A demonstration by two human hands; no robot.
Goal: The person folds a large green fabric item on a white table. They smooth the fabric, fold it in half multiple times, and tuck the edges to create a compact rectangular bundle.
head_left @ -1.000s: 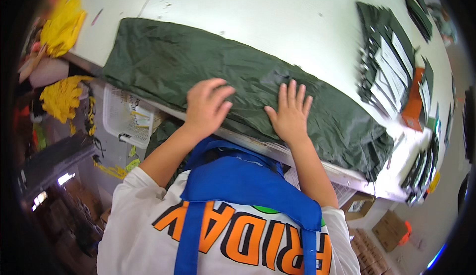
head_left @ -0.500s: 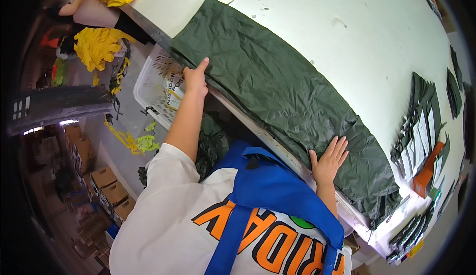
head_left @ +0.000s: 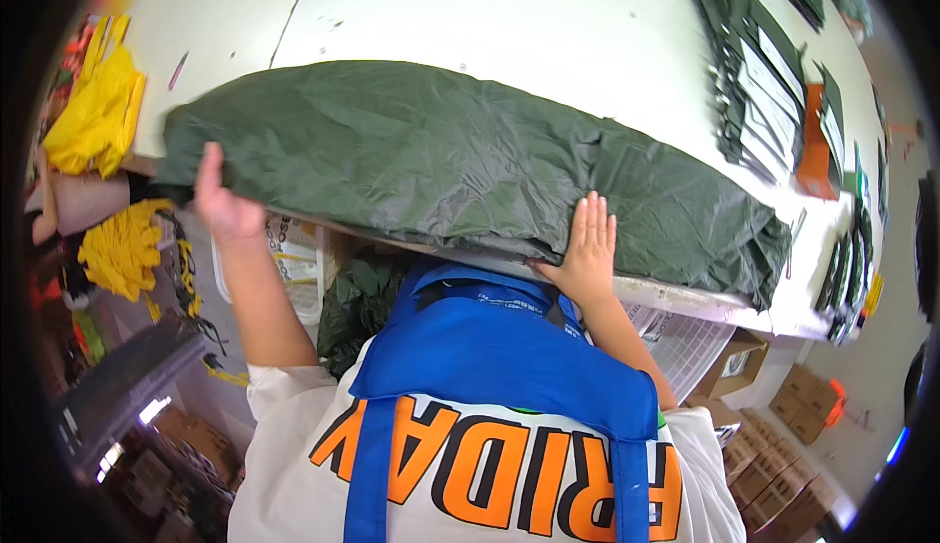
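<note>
A long folded piece of dark green, slightly shiny fabric (head_left: 411,151) lies along the near edge of the white table (head_left: 411,14). Its surface is wrinkled, and its right end is bunched. My left hand (head_left: 227,200) is at the fabric's left end by the table edge, thumb raised and fingers smeared by motion; whether it grips the cloth I cannot make out. Flat on the fabric, right of the middle, rests my right hand (head_left: 587,249), its fingers stretched toward the far side.
Stacked dark green folded pieces with white sheets (head_left: 759,83) lie at the right, beside an orange item (head_left: 815,146). A pink pen (head_left: 178,71) is at the far left. Yellow fabric (head_left: 103,117) hangs near another person. Cardboard boxes (head_left: 798,401) stand below right.
My view has turned, so the table edge now runs more level. My left hand has moved to the fabric's left end; my right hand still lies flat on it.
</note>
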